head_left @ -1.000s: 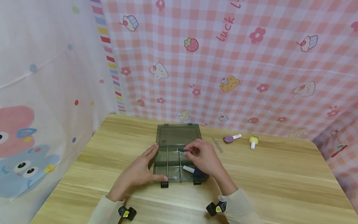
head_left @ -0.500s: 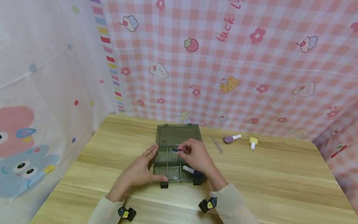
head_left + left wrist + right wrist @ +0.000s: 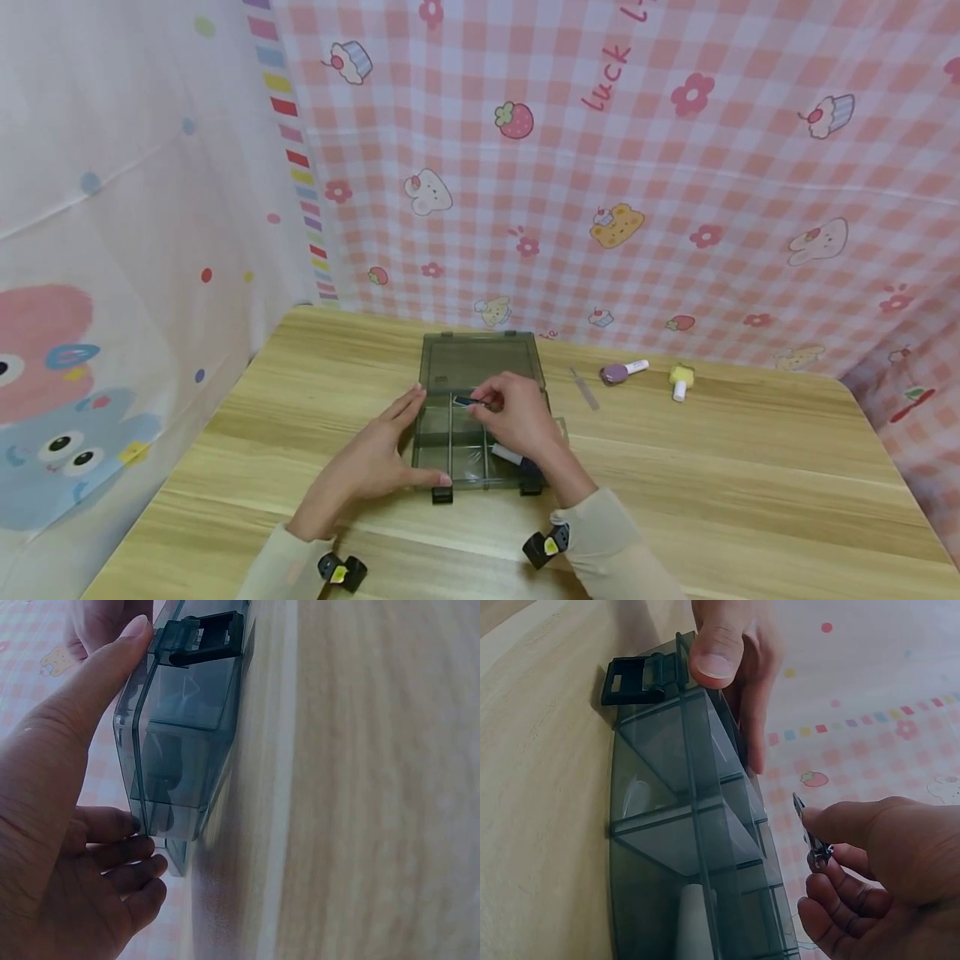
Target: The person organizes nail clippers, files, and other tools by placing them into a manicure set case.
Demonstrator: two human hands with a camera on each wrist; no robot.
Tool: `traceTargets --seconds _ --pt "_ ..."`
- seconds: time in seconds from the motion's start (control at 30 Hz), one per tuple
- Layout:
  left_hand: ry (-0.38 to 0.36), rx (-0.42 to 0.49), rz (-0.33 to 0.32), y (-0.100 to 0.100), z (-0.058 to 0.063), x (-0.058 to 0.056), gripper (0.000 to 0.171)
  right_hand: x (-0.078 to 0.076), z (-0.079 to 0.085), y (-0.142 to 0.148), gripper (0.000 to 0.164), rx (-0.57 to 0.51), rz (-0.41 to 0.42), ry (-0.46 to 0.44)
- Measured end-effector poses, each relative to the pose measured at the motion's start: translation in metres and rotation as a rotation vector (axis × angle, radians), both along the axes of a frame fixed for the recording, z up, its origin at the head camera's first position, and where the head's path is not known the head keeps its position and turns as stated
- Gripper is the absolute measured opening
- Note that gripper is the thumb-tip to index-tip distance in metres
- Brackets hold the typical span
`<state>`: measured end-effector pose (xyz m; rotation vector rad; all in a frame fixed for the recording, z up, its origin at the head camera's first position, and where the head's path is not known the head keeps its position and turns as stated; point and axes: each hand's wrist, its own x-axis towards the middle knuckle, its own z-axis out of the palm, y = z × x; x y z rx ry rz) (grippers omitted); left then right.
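A clear grey divided storage box (image 3: 468, 483) sits on the table with its lid (image 3: 480, 360) swung back. My left hand (image 3: 375, 458) holds its left side, thumb at the front edge by a black latch (image 3: 214, 636) and fingers along the side wall. Between thumb and fingertips my right hand (image 3: 517, 421) pinches a small nail clipper (image 3: 814, 836) with a dark lever, over the rear middle compartment in the head view. In the front right compartment lies a dark nail polish bottle with a white cap (image 3: 507, 454), its bottle partly hidden by my right wrist.
Right of the box, a thin grey nail file (image 3: 583, 389) lies on the wooden table (image 3: 735, 483). Farther right are a purple nail polish bottle (image 3: 615, 373) and a yellow one (image 3: 682, 377), both white-capped. A checked cloth (image 3: 645, 150) hangs behind the table.
My right hand has moved left with the nail clipper, from near the right divider to over the middle column. My left hand and the box have stayed in place.
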<state>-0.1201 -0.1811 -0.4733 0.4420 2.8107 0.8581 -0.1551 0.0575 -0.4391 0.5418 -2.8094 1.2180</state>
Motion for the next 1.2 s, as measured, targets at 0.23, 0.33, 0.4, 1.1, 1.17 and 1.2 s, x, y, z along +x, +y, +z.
traceTargets --seconds 0.23,0.33,0.4,1.1,1.17,1.2 --pt "0.004 -0.003 0.000 0.000 0.001 0.001 0.131 0.001 -0.001 0.001 0.010 -0.027 0.016 -0.028" --pt "0.006 -0.001 0.001 0.000 0.001 0.001 0.131 0.002 0.002 0.005 0.016 -0.046 0.024 -0.036" --pt "0.007 -0.001 0.002 0.000 0.001 0.001 0.132 0.004 0.004 0.008 0.021 -0.048 0.040 -0.041" --pt "-0.019 0.001 0.008 0.000 0.001 0.001 0.132 0.005 0.004 0.050 0.083 0.069 0.126 0.050" --pt "-0.024 0.001 0.010 -0.001 0.001 0.001 0.132 0.004 0.003 0.053 0.087 0.065 0.108 0.055" --pt "-0.025 0.002 0.011 -0.001 0.001 0.001 0.133 0.003 0.003 0.055 0.088 0.066 0.098 0.058"
